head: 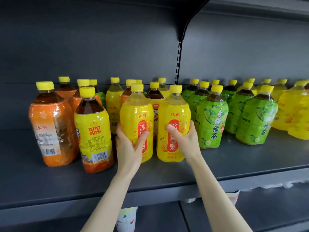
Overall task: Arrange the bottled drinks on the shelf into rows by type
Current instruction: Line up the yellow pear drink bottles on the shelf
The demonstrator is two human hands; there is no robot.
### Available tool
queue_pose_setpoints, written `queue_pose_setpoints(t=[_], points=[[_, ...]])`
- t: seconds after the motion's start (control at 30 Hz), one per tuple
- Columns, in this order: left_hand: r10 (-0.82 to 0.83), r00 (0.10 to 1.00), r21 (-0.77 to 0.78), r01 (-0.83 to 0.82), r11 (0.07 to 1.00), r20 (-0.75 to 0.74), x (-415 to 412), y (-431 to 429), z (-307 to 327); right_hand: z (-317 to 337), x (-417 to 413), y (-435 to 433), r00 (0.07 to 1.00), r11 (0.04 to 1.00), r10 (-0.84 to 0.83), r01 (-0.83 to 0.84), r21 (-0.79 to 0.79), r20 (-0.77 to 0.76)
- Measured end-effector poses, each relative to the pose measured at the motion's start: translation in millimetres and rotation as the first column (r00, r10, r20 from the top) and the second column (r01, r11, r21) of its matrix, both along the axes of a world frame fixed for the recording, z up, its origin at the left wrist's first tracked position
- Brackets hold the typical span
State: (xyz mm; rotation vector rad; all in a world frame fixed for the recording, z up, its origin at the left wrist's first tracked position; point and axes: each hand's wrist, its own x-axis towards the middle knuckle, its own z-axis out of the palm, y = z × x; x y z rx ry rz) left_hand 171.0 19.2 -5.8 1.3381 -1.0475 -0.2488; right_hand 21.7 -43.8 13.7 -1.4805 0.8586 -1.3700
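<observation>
Crowding the dark grey shelf (pixel 50 181) are upright, yellow-capped bottles: an orange-labelled bottle (pixel 51 124) stands front left, a yellow-labelled tea bottle (pixel 93 131) with dark liquid is just beside it, green tea bottles (pixel 211 121) fill the right, and more yellow bottles (pixel 292 114) stand past them at the far right. A dark tea bottle (pixel 154 97) stands close behind the gap between the two held bottles. At the front centre the left hand (pixel 128 148) grips the left pear bottle (pixel 135 111) low on its label, thumb across the front and fingers curled round the far side. The right hand (pixel 185 139) grips the right pear bottle (pixel 173 108) likewise, thumb on the red label patch. The two stand side by side, nearly touching; whether their bases rest on the shelf I cannot tell. Two pear bottles are held, one per hand. Four orange-labelled bottles show on the left and about seven green-labelled ones on the right, though those at the back overlap too much for a sure count.
</observation>
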Motion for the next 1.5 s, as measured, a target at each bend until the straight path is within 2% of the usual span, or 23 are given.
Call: queue_pose_setpoints(t=[0.2,0.33,0.53,0.8,1.1,1.5], points=[[-0.161,0.984,-0.119,0.151,0.981,-0.071,-24,31,10,2,-21,26,0.997,0.998,-0.067,0.068,-0.008,0.044],[-0.268,0.957,-0.207,0.242,0.948,-0.111,-62,45,22,13,-65,45,0.992,0.993,-0.110,0.112,-0.042,0.061],[-0.404,0.903,-0.262,0.358,0.896,-0.148,-157,54,30,26,-170,66,0.977,0.974,-0.207,0.211,-0.083,0.052],[-0.538,0.814,-0.236,0.490,0.839,-0.220,-327,52,5,10,-349,84,0.949,0.949,-0.315,0.315,-0.021,0.011],[-0.525,0.822,-0.204,0.488,0.849,-0.220,-423,-14,18,18,-453,24,0.940,0.940,-0.340,0.340,-0.005,0.013],[-0.407,0.890,-0.178,0.375,0.910,-0.205,-465,-149,4,18,-490,-125,0.969,0.968,-0.245,0.246,-0.046,0.027]])
